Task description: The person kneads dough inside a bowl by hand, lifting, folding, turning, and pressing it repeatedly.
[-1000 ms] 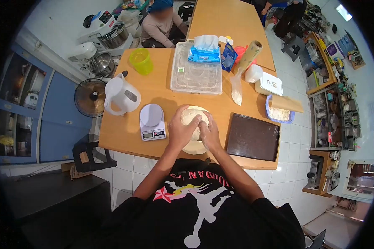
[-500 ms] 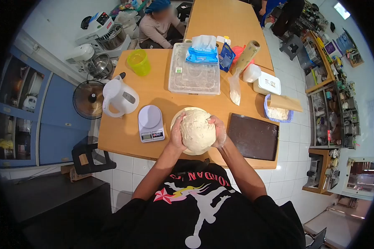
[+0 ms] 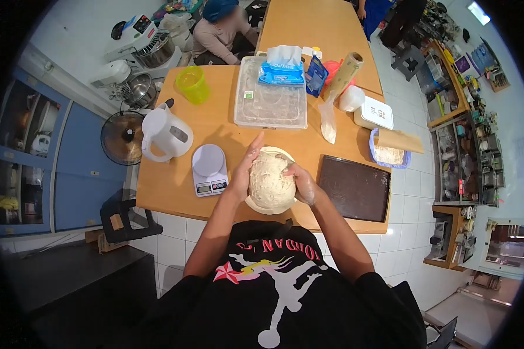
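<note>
A big pale ball of dough (image 3: 272, 185) sits in a cream-coloured round bowl (image 3: 285, 153), whose rim shows around it. Flat against the dough's left side is my left hand (image 3: 244, 173), fingers stretched out and pointing away from me. My right hand (image 3: 304, 184) curls round the right side, thumb on top of the dough and its other fingers partly hidden. Floury residue marks both hands. Left of the bowl stands a white kitchen scale (image 3: 210, 170); to the right lies a dark baking tray (image 3: 355, 188).
A white electric kettle (image 3: 166, 134) and a yellow-green cup (image 3: 192, 85) stand at the left. Behind the bowl are a lidded plastic box (image 3: 271, 107), a tissue pack (image 3: 282, 73) and a cling film roll (image 3: 344, 75). A blue basket (image 3: 390, 158) holds flour. A person (image 3: 218, 38) sits beyond the table.
The dough has gone down into the bowl and looks smaller. My left hand has straightened its fingers and slid up along the dough's side. The right hand stays against it.
</note>
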Demonstrator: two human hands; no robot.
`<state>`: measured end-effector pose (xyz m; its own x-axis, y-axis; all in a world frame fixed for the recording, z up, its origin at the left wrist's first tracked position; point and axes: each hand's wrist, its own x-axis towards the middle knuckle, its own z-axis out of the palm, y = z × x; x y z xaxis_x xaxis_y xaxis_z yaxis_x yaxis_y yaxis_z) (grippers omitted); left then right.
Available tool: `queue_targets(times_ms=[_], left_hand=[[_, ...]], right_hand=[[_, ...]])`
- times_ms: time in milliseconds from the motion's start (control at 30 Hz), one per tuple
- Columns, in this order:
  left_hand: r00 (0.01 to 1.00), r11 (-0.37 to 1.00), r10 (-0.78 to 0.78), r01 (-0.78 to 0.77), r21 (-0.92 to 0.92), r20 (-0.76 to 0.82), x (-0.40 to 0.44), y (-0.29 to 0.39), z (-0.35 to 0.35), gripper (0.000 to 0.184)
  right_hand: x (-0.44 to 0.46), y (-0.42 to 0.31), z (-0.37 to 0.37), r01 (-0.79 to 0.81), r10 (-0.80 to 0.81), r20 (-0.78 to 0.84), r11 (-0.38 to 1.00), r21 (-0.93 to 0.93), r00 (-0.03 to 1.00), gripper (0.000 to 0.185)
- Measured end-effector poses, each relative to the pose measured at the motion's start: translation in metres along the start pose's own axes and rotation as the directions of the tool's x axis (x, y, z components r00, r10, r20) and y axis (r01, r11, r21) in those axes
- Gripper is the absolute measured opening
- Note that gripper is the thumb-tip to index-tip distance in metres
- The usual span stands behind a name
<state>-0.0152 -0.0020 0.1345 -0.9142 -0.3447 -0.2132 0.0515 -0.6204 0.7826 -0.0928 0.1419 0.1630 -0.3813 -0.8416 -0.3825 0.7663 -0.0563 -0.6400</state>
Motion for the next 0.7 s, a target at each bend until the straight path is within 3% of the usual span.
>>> queue_targets(times_ms=[33, 233, 333, 400, 467, 533, 567, 633, 700], left_hand=[[0.999, 1.000, -0.021, 0.022, -0.019, 0.044, -0.002, 0.007, -0.002, 0.058], [0.896, 0.933, -0.081, 0.222, -0.283, 0.437, 0.006, 0.017, -0.020, 0.072], [0.927, 0.900, -0.078, 0.224, -0.374, 0.367, 0.004, 0.020, -0.015, 0.072], [0.939, 0.853, -0.161, 0.288, -0.436, 0.305, -0.007, 0.022, -0.009, 0.075], [0.943, 0.823, -0.189, 0.304, -0.481, 0.273, -0.017, 0.019, -0.012, 0.077], [0.942, 0.814, -0.176, 0.303, -0.496, 0.286, -0.020, 0.018, -0.010, 0.079], [0.957, 0.839, -0.225, 0.285, -0.463, 0.181, -0.021, 0.015, -0.006, 0.071], [0.964, 0.908, -0.154, 0.225, -0.354, 0.217, -0.013, 0.007, -0.018, 0.065], [0.963, 0.938, -0.123, 0.192, -0.288, 0.239, -0.008, 0.012, -0.021, 0.059]], right_hand=[[0.002, 0.000, -0.003, 0.100, -0.087, 0.096, 0.985, -0.140, 0.992, 0.045], [0.006, 0.006, 0.027, 0.135, -0.170, -0.056, 0.910, -0.393, 0.984, 0.056], [0.008, 0.012, 0.031, 0.161, -0.286, -0.093, 0.746, -0.647, 0.954, 0.058], [0.018, 0.011, 0.022, 0.257, -0.465, -0.021, 0.527, -0.810, 0.885, 0.061], [0.023, 0.012, 0.016, 0.272, -0.520, 0.053, 0.355, -0.894, 0.853, 0.062], [0.020, 0.005, 0.020, 0.231, -0.493, 0.071, 0.270, -0.935, 0.867, 0.061], [0.017, 0.003, 0.023, 0.178, -0.521, 0.028, 0.241, -0.954, 0.853, 0.061], [0.013, -0.004, 0.034, 0.079, -0.565, -0.039, 0.183, -0.980, 0.824, 0.060], [0.019, -0.001, 0.027, 0.089, -0.610, -0.033, 0.170, -0.981, 0.792, 0.056]])
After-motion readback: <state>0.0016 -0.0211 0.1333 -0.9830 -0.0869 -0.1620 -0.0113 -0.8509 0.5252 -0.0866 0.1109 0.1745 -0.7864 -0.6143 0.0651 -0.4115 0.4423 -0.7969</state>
